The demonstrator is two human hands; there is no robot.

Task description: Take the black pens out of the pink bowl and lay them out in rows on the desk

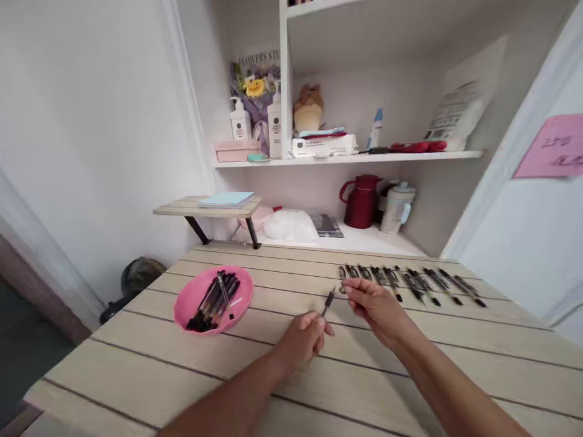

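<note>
My left hand [304, 337] is closed around the lower end of a black pen [328, 301], which points up and away over the wooden table [136, 364]. My right hand [374, 304] pinches something small right at the pen's upper tip; what it is I cannot make out. Behind my right hand a row of several black pens [410, 282] lies side by side on the table. To the left a pink bowl [191, 297] holds several more black pens [215, 298].
A small wooden riser [207, 210] with a light blue pad stands at the back left. Shelves behind hold a red jug [361, 202], a white cup [397, 207], bottles and boxes. A pink note [551, 147] hangs on the right wall.
</note>
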